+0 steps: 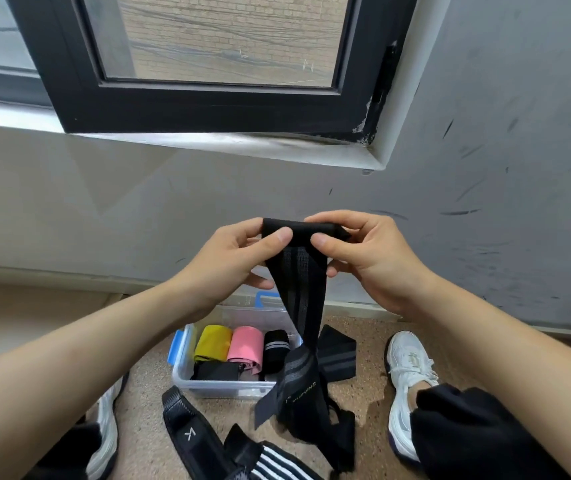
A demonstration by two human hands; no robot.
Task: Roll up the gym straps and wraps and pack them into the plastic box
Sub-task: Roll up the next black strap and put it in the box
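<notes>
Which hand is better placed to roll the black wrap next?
Likely the right hand: its fingers lie over the folded top of the black wrap, thumb in front. The left hand pinches only the left end, so it can steady.

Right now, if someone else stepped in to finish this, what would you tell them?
Left hand and right hand both pinch the top end of the black wrap, rolling barely begun; its tail hangs toward the floor.
Done: yellow roll, pink roll and black striped roll sit in the plastic box.
Left: finish this wrap, then roll the grey-striped wrap beside the box, the black strap and the white-striped wrap on the floor.
</notes>
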